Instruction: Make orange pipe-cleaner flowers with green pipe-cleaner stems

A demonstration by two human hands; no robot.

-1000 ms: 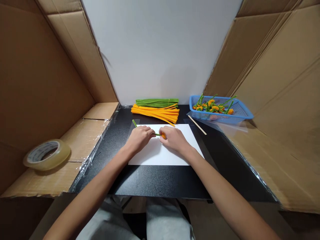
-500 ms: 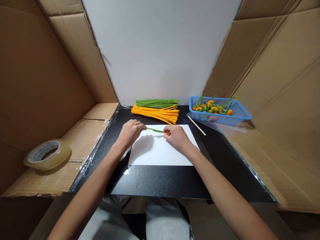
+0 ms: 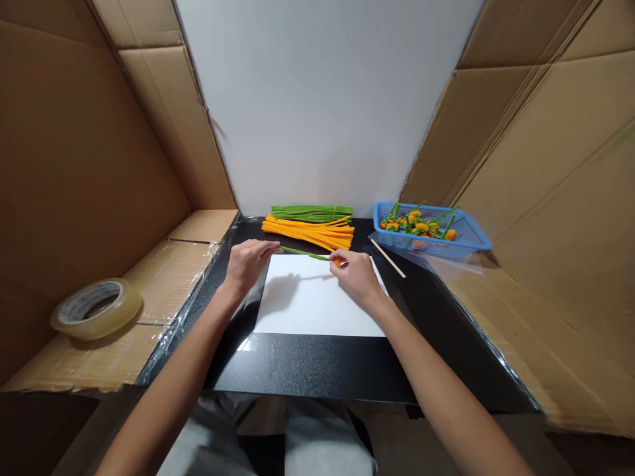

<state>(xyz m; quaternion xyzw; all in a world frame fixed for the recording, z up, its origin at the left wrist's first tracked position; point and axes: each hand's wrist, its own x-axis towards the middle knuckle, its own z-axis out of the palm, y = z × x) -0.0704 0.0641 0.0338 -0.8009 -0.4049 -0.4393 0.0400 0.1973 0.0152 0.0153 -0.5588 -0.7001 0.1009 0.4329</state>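
Observation:
Above a white sheet of paper (image 3: 317,304), a green pipe cleaner (image 3: 300,251) stretches between my two hands. My left hand (image 3: 248,264) pinches its left end, fingers closed. At the other end my right hand (image 3: 358,274) is closed around a small orange pipe-cleaner piece (image 3: 338,262) joined to the green stem; the fingers hide most of it. Behind the paper lie a bundle of orange pipe cleaners (image 3: 310,231) and, farther back, a bundle of green pipe cleaners (image 3: 311,213).
A blue basket (image 3: 436,249) at the back right holds several orange-and-green pipe-cleaner pieces (image 3: 421,227). Beside it a thin wooden stick (image 3: 387,258) lies on the black table (image 3: 317,367). A roll of clear tape (image 3: 98,309) rests on cardboard at left. Cardboard walls flank both sides.
My left hand has moved left, away from my right hand, so a longer stretch of the green pipe cleaner shows. The right hand keeps its hold. The view has shifted slightly.

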